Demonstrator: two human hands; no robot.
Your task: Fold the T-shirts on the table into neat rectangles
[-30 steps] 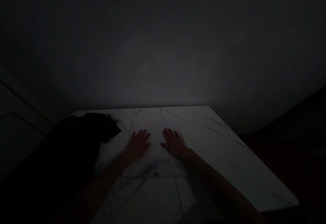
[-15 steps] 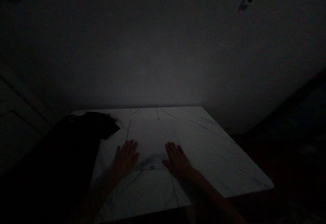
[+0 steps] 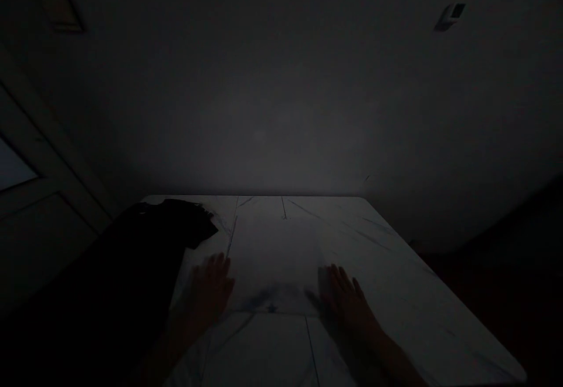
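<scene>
The room is very dark. A white, marble-patterned table stands against the wall. On its left side lies a black garment with a short sleeve pointing right. My left hand is just right of the garment, fingers extended over the tabletop and holding nothing. To the right, my right hand has its fingers stretched forward, with a shadow beside it on the table. Between the hands is a pale rectangular area with a dark smudge near its front edge; whether it is a sheet or part of the tabletop is unclear.
Behind the table rises a plain grey wall with a small fixture at upper right and a framed item at upper left. A panelled door stands at the left. Dark floor shows at the right.
My right hand has moved right, away from my left hand, and its shadow now shows beside it. The camera view has shifted, bringing more of the door into view.
</scene>
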